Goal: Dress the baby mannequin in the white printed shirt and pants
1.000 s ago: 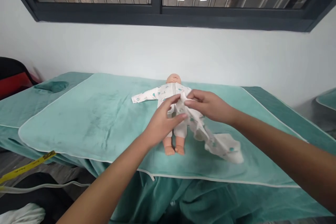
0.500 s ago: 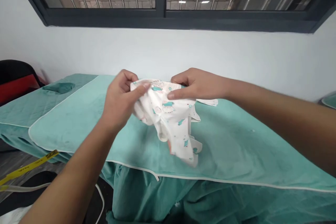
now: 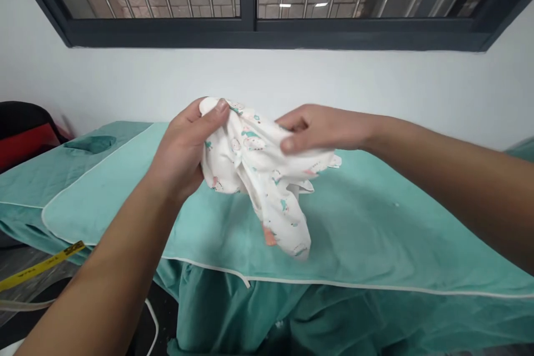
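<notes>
A small white baby garment (image 3: 267,161), printed with teal and pink figures, hangs crumpled between my hands above the bed. My left hand (image 3: 189,142) grips its upper left edge, thumb on top and fingers behind the fabric. At the garment's upper right, my right hand (image 3: 317,128) pinches the cloth between thumb and fingers; the thumb is slightly blurred. The lower part droops to a rounded end, and a pinkish-orange patch shows at its lower left edge. Which part of the garment each hand holds is hard to make out.
A teal cover (image 3: 375,222) with white piping spreads over the bed below. Behind it stand a white wall and a dark-framed window (image 3: 254,30) with bars. On the left are a red and black object (image 3: 27,142), a yellow strap (image 3: 41,267) and a white cable (image 3: 152,322).
My left hand has lifted its edge of the garment slightly upward and left. The cloth has turned and stretched toward the right hand, and its hanging end shows a different side.
</notes>
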`<state>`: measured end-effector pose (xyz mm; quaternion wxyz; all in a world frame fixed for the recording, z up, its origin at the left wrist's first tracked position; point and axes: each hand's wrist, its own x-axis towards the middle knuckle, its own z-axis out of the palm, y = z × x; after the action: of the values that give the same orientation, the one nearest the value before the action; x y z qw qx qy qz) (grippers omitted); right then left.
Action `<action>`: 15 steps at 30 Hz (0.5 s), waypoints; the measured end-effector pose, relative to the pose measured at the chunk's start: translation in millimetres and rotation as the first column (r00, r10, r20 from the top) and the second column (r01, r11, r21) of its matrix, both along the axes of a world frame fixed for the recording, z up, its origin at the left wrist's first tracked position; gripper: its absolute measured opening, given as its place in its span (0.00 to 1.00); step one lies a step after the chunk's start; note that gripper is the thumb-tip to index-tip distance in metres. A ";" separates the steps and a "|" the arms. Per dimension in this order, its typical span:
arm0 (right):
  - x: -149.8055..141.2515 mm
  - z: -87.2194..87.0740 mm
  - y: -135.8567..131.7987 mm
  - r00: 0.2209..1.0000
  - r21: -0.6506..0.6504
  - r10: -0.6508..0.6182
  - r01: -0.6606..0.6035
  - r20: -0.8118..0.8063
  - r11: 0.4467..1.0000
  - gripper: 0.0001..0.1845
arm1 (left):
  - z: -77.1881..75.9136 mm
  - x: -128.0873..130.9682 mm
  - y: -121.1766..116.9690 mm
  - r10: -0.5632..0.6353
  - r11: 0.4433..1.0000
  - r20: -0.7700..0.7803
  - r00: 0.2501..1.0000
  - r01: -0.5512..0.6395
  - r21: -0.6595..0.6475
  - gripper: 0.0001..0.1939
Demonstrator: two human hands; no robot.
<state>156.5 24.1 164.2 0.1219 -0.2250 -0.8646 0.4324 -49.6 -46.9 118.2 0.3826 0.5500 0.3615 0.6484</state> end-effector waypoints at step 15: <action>-9.0 -31.7 -13.3 0.902 -0.345 -0.191 0.050 -0.387 0.937 0.26 | -11.1 13.9 -6.7 -0.200 0.959 -0.216 0.956 0.146 -0.242 0.16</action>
<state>147.5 10.8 132.5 0.2902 -0.1989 -0.7193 0.5990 -35.7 -53.5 107.0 0.4516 0.6070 0.4254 0.4967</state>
